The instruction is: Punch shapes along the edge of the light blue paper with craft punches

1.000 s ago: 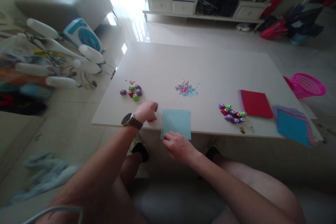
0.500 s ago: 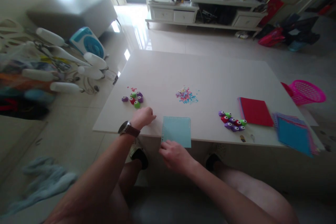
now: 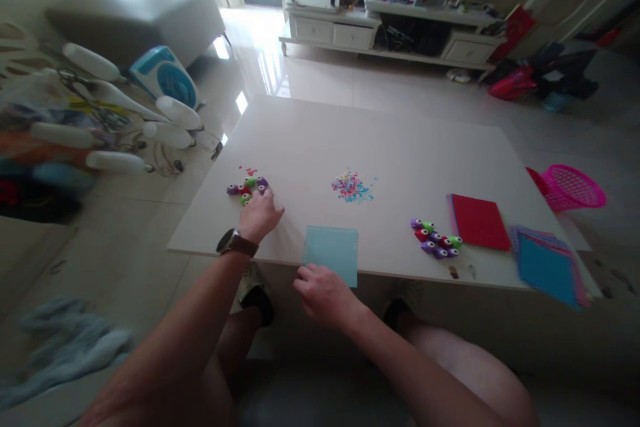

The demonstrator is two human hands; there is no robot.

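Note:
A light-blue sheet of paper (image 3: 331,250) lies at the table's near edge, with small holes along its borders. My right hand (image 3: 320,288) pinches its lower left corner, thumb and fingers closed. To the left, my left hand (image 3: 260,215), with a watch on the wrist, reaches over a group of small craft punches in purple, green and red. Its fingertips are at a purple punch (image 3: 263,189), close to a green punch (image 3: 245,199); the thumb stands apart from the fingers. The fingers partly cover the group, so contact is hard to judge.
Confetti (image 3: 353,187) lies mid-table, with red bits at the left. Right of the paper are more punches (image 3: 436,239), a red paper stack (image 3: 480,221), and blue and pink sheets (image 3: 547,270). A pink basket (image 3: 575,187) stands beyond the table's right edge.
My left hand has moved left and away from me, from bare table to the punches, and its thumb has spread. A green punch has shifted left. My right hand stays on the paper's corner.

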